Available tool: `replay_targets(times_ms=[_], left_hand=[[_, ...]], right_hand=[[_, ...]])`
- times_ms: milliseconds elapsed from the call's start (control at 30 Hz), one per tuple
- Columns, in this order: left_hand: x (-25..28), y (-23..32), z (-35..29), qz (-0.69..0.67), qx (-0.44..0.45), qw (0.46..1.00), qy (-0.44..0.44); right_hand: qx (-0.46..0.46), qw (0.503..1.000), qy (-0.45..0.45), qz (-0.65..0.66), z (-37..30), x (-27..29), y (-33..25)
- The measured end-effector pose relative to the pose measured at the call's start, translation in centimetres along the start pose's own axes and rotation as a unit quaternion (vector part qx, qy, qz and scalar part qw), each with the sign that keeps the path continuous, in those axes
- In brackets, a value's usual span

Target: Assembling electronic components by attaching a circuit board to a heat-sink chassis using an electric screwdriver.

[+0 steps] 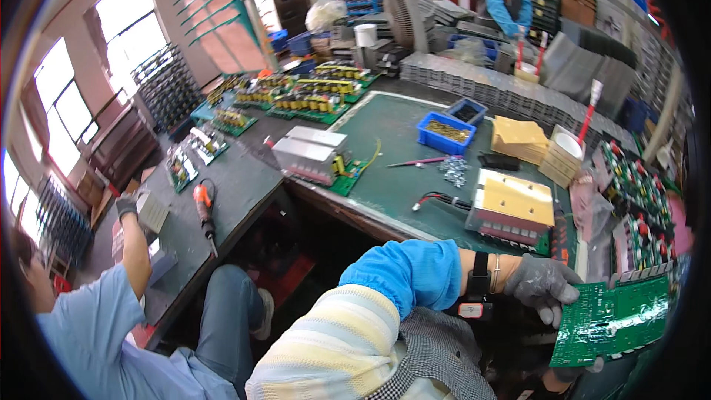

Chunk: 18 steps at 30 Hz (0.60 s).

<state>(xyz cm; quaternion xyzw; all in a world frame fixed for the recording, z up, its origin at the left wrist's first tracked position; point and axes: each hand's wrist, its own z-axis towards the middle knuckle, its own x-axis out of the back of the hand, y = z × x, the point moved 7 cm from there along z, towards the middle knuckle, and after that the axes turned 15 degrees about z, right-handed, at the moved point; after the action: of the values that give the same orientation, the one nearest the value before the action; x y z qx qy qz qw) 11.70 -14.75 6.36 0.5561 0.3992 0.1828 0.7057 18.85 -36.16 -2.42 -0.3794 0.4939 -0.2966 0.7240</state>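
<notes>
A green circuit board is held up tilted at the lower right, its face shining with glare. My left hand, in a grey glove, is closed at the board's left edge with bent fingers. Under the lower edge of the board is my right hand, also gloved; the board covers most of it, with a fingertip showing at the rim. Just beyond my left hand, on the green mat, stands a heatsink assembly with a yellow top and a cable bundle.
On the mat are blue bins of small parts, loose screws and a second heatsink unit. More boards are stacked at right. A co-worker sits left beside a bench with an electric screwdriver.
</notes>
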Motion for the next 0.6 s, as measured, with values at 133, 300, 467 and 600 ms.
replay_targets(times_ms=[133, 300, 467, 600], left_hand=[[0.8, 1.8, -3.3, -0.021, -0.070, 0.997, 0.027], [1.6, 3.2, -7.8, -0.017, -0.134, 0.988, 0.080], [1.1, 4.9, -10.5, -0.023, -0.150, 0.981, 0.123], [1.9, 5.7, -11.0, 0.013, -0.076, 0.972, 0.221]], right_hand=[[-0.023, 0.999, -0.031, 0.001, 2.7, -3.0, 0.8], [-0.057, 0.997, -0.061, 0.004, 4.1, -5.8, 2.5], [-0.076, 0.993, -0.088, 0.008, 5.2, -8.8, 3.3], [-0.062, 0.993, -0.102, -0.002, 6.3, -11.0, 0.9]])
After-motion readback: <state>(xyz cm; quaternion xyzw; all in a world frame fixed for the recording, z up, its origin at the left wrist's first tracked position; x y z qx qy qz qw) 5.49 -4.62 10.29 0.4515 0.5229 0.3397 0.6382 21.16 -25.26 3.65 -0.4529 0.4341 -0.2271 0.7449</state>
